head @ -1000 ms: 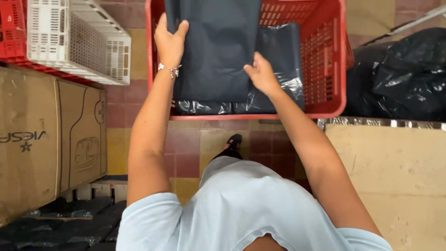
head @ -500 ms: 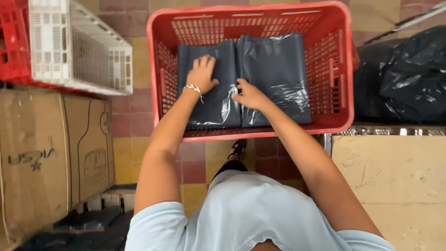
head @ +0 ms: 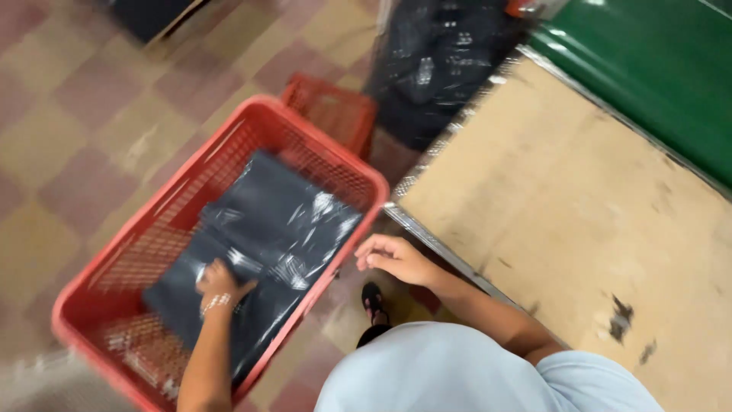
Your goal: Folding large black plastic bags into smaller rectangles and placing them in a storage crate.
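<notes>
A red plastic crate (head: 114,263) stands on the tiled floor with two dark grey plastic-wrapped packages in it. My left hand (head: 219,281), with a bracelet at the wrist, rests flat on the nearer package (head: 183,301). The farther package (head: 278,210) lies beside it, its wrap shiny. My right hand (head: 396,259) hovers outside the crate near its right rim, fingers loosely curled, holding nothing, next to the metal edge of a worktable (head: 572,221).
A second, smaller red crate (head: 332,114) sits behind the first. Black plastic bags (head: 442,65) are piled beyond it. A green surface (head: 656,76) runs behind the worn tan tabletop. My shoe (head: 374,301) shows on the floor.
My right hand has come off the packages and out of the crate toward the table. The view has swung right and tilted. My left hand stays on the nearer package.
</notes>
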